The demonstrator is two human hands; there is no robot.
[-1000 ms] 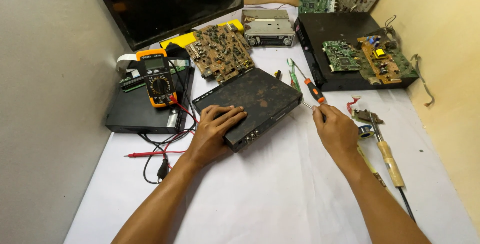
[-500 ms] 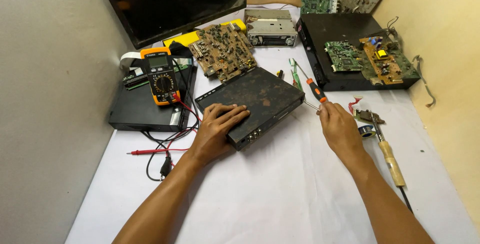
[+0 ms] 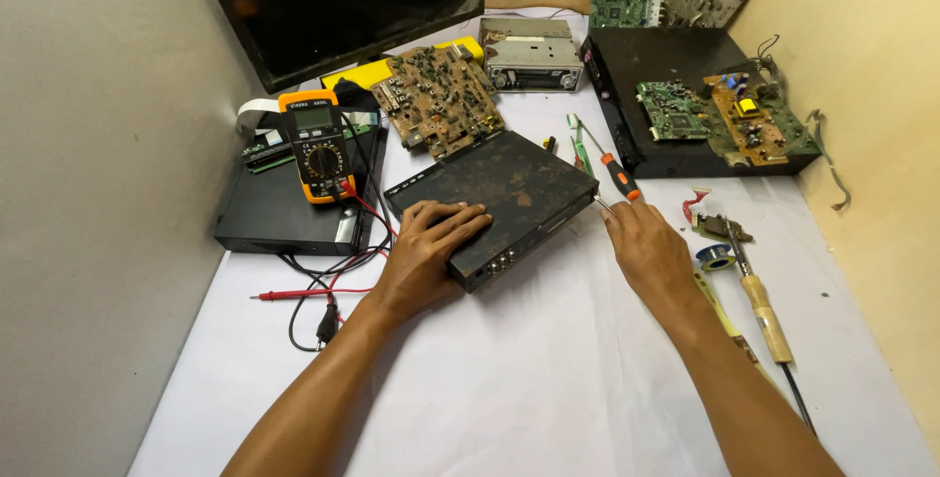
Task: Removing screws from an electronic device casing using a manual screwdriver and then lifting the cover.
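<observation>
Pressing flat, open-fingered, the left hand (image 3: 426,247) steadies the rusty black box (image 3: 494,205) mid-table; the right hand (image 3: 646,247) pinches a screwdriver (image 3: 615,175) whose tip could slip and gouge it.

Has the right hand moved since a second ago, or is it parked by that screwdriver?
Cannot tell of any real move: the right hand sits just below the orange-handled screwdriver, beside the dark box's right corner, as before.
</observation>
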